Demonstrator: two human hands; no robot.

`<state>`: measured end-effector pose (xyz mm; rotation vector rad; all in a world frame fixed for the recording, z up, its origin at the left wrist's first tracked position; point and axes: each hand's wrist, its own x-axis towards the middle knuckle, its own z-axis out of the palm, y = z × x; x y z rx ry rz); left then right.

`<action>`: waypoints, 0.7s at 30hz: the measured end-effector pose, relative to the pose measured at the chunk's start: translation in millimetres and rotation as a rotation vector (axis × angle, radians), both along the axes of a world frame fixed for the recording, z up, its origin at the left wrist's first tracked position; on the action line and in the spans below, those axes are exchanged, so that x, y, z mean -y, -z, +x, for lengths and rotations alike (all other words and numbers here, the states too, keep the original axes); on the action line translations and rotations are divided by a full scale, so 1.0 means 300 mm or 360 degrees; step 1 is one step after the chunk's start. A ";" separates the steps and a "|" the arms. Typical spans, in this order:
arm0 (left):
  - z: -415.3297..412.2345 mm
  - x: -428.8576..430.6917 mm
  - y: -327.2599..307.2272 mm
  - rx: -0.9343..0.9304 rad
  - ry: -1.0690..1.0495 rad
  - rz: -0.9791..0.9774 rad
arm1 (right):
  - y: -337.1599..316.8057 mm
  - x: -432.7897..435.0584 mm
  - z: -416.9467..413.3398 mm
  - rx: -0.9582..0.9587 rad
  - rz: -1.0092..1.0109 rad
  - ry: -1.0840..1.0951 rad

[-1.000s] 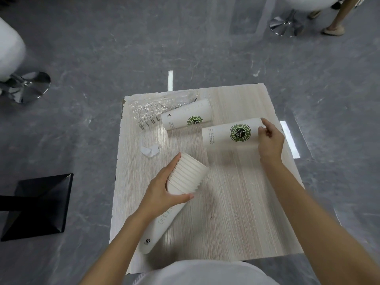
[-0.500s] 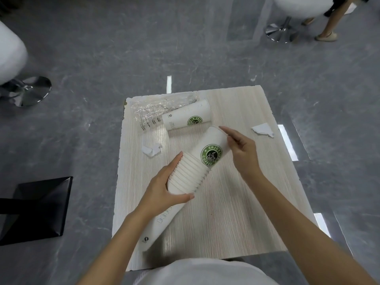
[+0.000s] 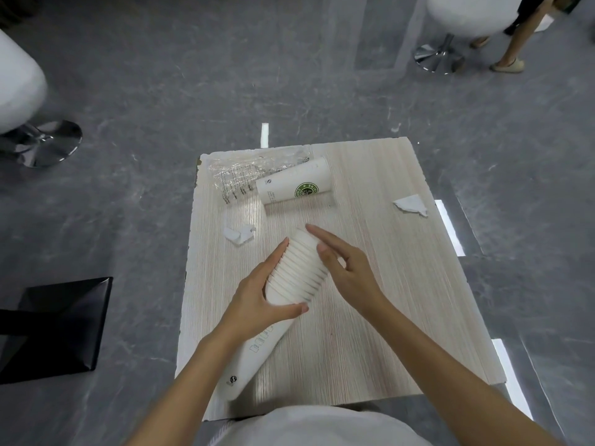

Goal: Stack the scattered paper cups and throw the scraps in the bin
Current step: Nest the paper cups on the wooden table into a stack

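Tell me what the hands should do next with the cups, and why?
Probably the right hand should reach for the lone cup lying on its side at the table's far end. The left hand grips the stack, the right hand's fingers rest open on its top, and that cup is the only one not stacked. The paper scraps can wait.

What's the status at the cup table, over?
Left hand grips the cup stack; right hand open against its rims. One cup still loose. Two scraps unbinned. Nothing blocking.
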<state>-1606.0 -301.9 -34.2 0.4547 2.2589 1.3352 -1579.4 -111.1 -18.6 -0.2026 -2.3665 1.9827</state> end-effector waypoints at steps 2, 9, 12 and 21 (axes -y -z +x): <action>-0.001 0.000 -0.004 0.0004 -0.0011 0.0003 | 0.001 0.020 0.006 0.0009 -0.0027 0.0006; 0.005 0.009 0.001 0.0052 0.0006 -0.0015 | 0.010 0.033 -0.009 0.0061 -0.0133 0.0000; -0.002 0.004 -0.002 0.0029 0.0026 -0.0081 | 0.018 0.034 -0.027 0.0098 -0.0235 0.0061; -0.054 0.018 0.019 -0.0068 -0.0024 -0.0226 | 0.029 0.038 -0.123 0.0164 -0.0299 0.0135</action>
